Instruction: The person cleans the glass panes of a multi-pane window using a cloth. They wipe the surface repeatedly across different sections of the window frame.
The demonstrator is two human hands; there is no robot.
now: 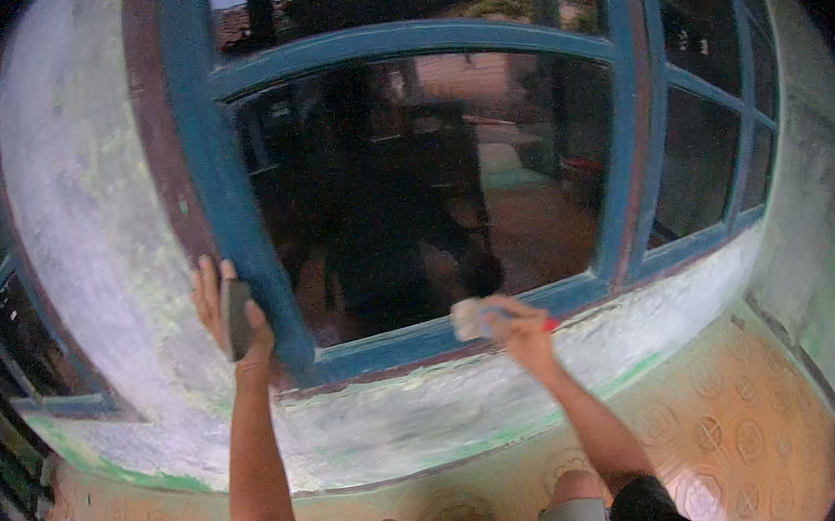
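Observation:
My left hand is around a flat dark grey block, its material unclear, upright beside the left post of the blue window frame. My right hand grips a paintbrush with pale bristles; a red handle end shows behind the fingers. The bristles are at the bottom rail of the frame; whether they touch it cannot be told. The dark glass pane above reflects a figure and nearby buildings.
A brownish strip borders the frame. The white wall has green patches. More blue-framed windows stand right and left. Patterned orange floor tiles lie below, with my knees over them. A greyish wall rises at the right.

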